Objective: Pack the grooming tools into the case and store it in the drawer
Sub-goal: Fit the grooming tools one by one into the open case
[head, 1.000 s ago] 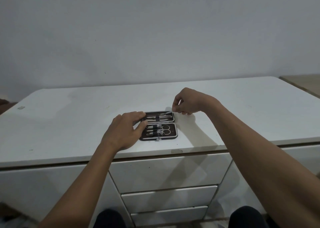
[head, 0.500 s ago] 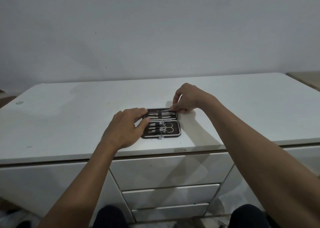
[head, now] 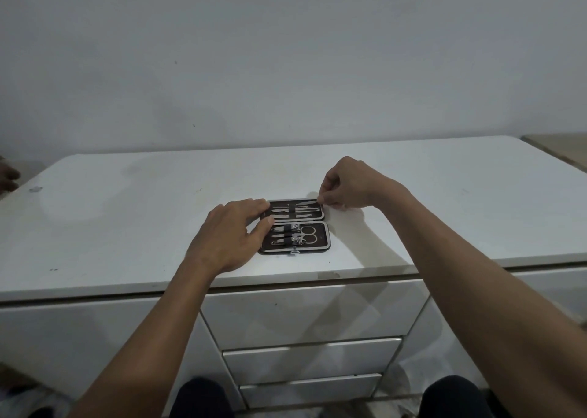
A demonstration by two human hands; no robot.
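The bench (head: pixel 127 227) has a smooth white top with a faint sheen, marked by small dark specks and scuffs. The open case (head: pixel 320 243) looks dark and matt inside, edged by a pale, slightly shiny rim. The grooming tools (head: pixel 295 238) in it are bright polished metal. The drawer fronts (head: pixel 311 312) are glossy white, the wall (head: pixel 286 52) matt.

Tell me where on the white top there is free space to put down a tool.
The white top is bare left of the left hand, and right of the right hand toward the far edge. It is crowded only around the open case.
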